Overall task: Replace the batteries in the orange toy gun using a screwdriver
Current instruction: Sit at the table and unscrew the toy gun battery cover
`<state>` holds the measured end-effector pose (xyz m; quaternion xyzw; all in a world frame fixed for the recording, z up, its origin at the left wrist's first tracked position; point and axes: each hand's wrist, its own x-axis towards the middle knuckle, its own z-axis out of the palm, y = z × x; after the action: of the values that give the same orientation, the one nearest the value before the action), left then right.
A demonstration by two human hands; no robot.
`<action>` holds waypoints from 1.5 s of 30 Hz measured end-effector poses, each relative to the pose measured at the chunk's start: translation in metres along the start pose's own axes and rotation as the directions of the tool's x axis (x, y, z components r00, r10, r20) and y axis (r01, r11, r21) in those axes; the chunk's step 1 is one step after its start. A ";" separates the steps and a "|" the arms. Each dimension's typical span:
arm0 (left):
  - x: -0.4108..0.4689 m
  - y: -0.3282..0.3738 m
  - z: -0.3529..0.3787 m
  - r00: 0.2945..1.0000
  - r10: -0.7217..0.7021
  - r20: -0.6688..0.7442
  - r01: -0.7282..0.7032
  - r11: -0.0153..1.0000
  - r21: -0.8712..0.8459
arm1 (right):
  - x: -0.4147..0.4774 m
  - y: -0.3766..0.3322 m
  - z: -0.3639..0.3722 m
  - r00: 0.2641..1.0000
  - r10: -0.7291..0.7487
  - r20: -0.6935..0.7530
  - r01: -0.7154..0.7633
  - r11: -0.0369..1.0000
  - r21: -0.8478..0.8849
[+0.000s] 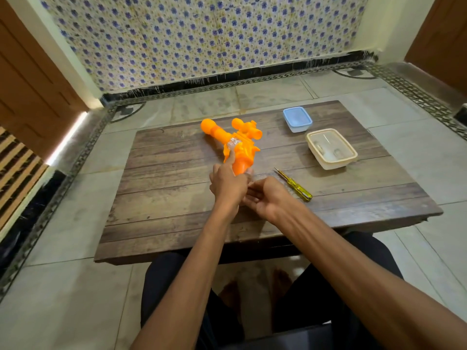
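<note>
The orange toy gun (235, 140) lies on the wooden table (164, 198), barrel pointing far left, grip toward me. My left hand (227, 183) grips the gun's handle, with its index finger stretched up along the body. Just right of it, my right hand (267, 195) sits with fingers loosely curled, its fingertips near the base of the handle; whether it holds anything small is hidden. A yellow-handled screwdriver (294, 185) lies on the table to the right of my right hand, untouched.
A cream box with a clear lid (331, 149) stands at the right of the table. Behind it sits a small blue-lidded box (297, 119). Tiled floor surrounds the low table, and my legs are under its near edge.
</note>
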<state>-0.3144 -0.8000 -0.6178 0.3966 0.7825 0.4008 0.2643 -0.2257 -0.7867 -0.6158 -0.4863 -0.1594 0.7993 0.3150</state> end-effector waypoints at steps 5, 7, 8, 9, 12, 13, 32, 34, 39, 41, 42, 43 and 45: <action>-0.004 0.000 0.001 1.000 -0.016 0.003 0.016 1.000 -0.006 | -0.001 0.000 -0.005 0.999 0.027 0.037 -0.029 0.999 0.033; 0.002 -0.003 0.002 0.999 -0.043 0.004 0.043 0.997 -0.060 | -0.002 0.000 -0.007 0.997 0.001 0.071 -0.003 1.000 0.027; 0.006 -0.007 0.003 0.998 -0.060 0.003 0.060 0.994 -0.094 | -0.004 0.000 -0.009 0.995 -0.026 0.095 0.024 1.000 0.020; 0.014 -0.013 0.006 0.997 -0.077 0.009 0.077 0.991 -0.112 | -0.005 -0.001 -0.010 0.991 -0.056 0.123 0.055 0.998 0.010; 0.023 -0.019 0.006 0.998 -0.061 0.024 0.064 0.987 -0.148 | -0.009 -0.002 -0.012 0.971 -0.138 0.194 0.158 0.984 -0.089; 0.024 -0.019 0.005 0.998 -0.060 0.022 0.063 0.984 -0.166 | -0.010 -0.002 -0.011 0.965 -0.157 0.209 0.186 0.974 -0.126; 0.009 0.001 -0.013 0.997 0.006 0.073 0.016 0.954 -0.300 | -0.006 0.000 -0.008 0.923 -0.354 0.151 0.384 0.879 -0.282; 0.010 0.000 -0.013 0.998 0.011 0.069 0.010 0.953 -0.303 | -0.007 0.000 -0.008 0.919 -0.359 0.162 0.393 0.872 -0.292; 0.013 -0.003 -0.012 0.997 -0.005 0.078 0.031 0.941 -0.337 | -0.011 -0.002 -0.008 0.915 -0.363 0.176 0.401 0.865 -0.301; 0.014 -0.005 -0.012 0.997 0.001 0.075 0.025 0.938 -0.346 | -0.012 -0.003 -0.009 0.913 -0.364 0.184 0.405 0.865 -0.295; 0.015 -0.005 -0.012 0.997 0.003 0.073 0.022 0.937 -0.349 | -0.012 -0.003 -0.010 0.912 -0.365 0.186 0.407 0.866 -0.292; 0.014 -0.003 -0.013 0.997 0.003 0.072 0.022 0.936 -0.350 | -0.013 -0.003 -0.010 0.912 -0.365 0.189 0.407 0.866 -0.290; 0.012 -0.001 -0.014 0.997 0.000 0.073 0.026 0.936 -0.351 | -0.013 -0.002 -0.009 0.913 -0.364 0.184 0.405 0.865 -0.296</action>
<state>-0.3315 -0.7961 -0.6121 0.3518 0.6911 0.5178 0.3612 -0.2127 -0.7935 -0.6103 -0.4403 -0.4027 0.7109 0.3723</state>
